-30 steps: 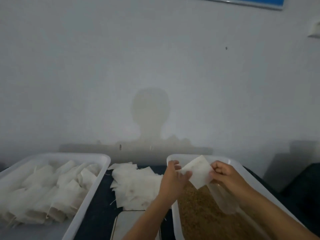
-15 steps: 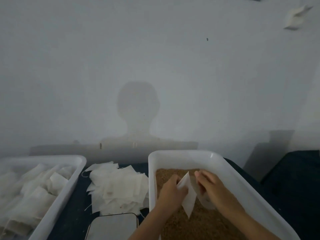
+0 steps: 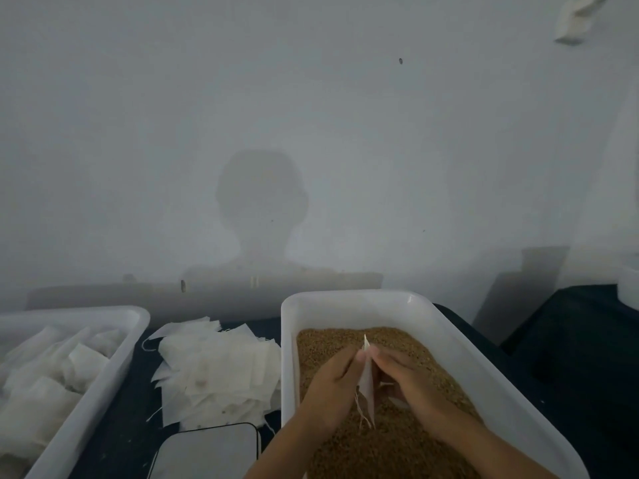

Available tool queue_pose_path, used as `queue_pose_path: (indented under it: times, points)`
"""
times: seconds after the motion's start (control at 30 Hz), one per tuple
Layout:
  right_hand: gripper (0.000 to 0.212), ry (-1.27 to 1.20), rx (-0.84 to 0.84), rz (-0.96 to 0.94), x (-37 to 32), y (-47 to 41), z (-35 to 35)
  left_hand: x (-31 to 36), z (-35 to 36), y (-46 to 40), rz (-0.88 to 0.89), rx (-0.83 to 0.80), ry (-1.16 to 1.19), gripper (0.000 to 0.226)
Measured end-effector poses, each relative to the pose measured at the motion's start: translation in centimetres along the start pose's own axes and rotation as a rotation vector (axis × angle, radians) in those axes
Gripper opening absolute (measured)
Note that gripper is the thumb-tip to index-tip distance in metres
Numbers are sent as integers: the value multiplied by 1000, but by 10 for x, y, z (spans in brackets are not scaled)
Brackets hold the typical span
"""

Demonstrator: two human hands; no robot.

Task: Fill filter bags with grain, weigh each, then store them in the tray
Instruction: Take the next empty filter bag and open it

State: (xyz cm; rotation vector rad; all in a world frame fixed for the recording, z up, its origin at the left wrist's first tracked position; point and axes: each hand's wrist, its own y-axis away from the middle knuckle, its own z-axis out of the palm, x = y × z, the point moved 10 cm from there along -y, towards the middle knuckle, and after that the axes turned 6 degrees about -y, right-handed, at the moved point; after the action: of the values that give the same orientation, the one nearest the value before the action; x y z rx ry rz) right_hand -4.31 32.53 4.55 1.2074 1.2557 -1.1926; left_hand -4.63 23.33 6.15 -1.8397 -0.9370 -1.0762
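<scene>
Two hands over the grain (image 3: 397, 440) in the right-hand tub (image 3: 456, 344). Left hand (image 3: 332, 385) and right hand (image 3: 404, 378) each pinch one side of a filter bag (image 3: 367, 385); bag held edge-on, upright, top corner above the fingers, lower edge at or just above the grain surface, cannot tell which. Loose strings hang from the bag's bottom. Grain covers the tub floor, brown, uneven.

Pile of empty bags (image 3: 214, 371) lies flat on the dark counter (image 3: 114, 433), between the tub and the tray (image 3: 90, 395). Tray at left holds filled bags (image 3: 41, 385), crowded together. Scale (image 3: 207, 451) sits in front of the pile, near the lower edge of view, pan bare.
</scene>
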Motion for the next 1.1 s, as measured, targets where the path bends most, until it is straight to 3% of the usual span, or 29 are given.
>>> queue_pose_path:
  times: [0.07, 0.17, 0.33, 0.6, 0.73, 1.0, 1.1]
  points:
    - [50, 51, -8, -29, -3, 1, 0, -2, 2, 0, -7, -11, -23, 28]
    - [41, 126, 0, -30, -2, 2, -2, -2, -2, 0, 31, 36, -182, 25]
    - [31, 100, -7, -15, 2, 0, -4, 0, -2, 3, 14, 37, -179, 38]
    - [22, 172, 8, -26, -2, 3, -3, 1, -4, 2, 43, 56, -280, 17]
    - [24, 235, -3, -46, -4, 2, -2, -3, -7, 2, 44, 96, -368, 21]
    - [26, 153, -6, -22, -1, 1, -7, -5, -1, -1, 19, 7, -236, 21]
    - [23, 38, -80, 21, 2, 2, -1, -7, 0, -1, -1, -2, -162, 20]
